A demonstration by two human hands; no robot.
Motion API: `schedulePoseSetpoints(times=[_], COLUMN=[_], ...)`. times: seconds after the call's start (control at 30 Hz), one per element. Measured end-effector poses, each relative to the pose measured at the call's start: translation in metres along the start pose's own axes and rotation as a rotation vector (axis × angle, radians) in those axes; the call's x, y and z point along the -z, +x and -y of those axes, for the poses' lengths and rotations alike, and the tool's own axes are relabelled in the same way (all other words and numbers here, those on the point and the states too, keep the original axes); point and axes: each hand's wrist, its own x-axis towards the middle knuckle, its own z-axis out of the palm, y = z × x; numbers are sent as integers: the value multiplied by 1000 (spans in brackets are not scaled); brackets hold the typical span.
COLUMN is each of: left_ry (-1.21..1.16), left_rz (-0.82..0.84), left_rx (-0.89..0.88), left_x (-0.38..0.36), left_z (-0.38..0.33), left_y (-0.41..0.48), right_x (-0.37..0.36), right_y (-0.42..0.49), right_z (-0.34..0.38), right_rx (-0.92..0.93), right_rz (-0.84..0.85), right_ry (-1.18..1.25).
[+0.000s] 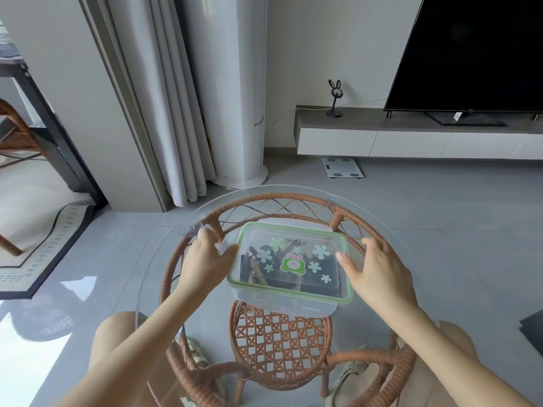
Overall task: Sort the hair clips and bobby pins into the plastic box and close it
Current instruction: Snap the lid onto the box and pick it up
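Bracing the plastic box [289, 298] mid glass table [264, 187], my right hand [379, 268] lies spread flat with its thumb on the lid [293, 239], gripping nothing. My left hand [205, 257] bends loosely at the side latch; whether it pinches, I cannot tell. The hair clips [255, 268] sit inside. Uneven pressing could skate the box across the glass, and the far latch [293, 223] looks unsnapped.

My left grip [207, 257] and right grip [379, 271] hemmed in the box [289, 259]; open worktop [293, 207] stretched before and beyond it.
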Motion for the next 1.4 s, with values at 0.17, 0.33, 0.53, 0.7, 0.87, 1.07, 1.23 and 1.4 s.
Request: schedulePoseSetpoints(times=[0.17,0.33,0.53,0.7,0.87,1.07,1.23,1.4], left_ry=[441,629,599,501,466,538,600,685], left_rz=[28,302,439,477,552,589,575,522], left_rx=[-221,-268,-251,-199,-184,-220,-96,-189], left_x=[-5,0,6,6,7,8,13,8], left_z=[0,-5,-12,-8,-8,-10,-16,-11], left_y=[-6,0,7,14,16,18,23,28], right_x=[4,-1,12,18,22,22,21,26], right_y=[-12,0,23,26,25,17,25,29], right_z=[2,9,3,-1,-2,10,20,9], right_rx=[59,107,-10,-142,-164,-9,129,-104], right_rz=[108,305,672,824,868,764,701,937], right_ry=[-319,-272,75,332,469,24,-272,78])
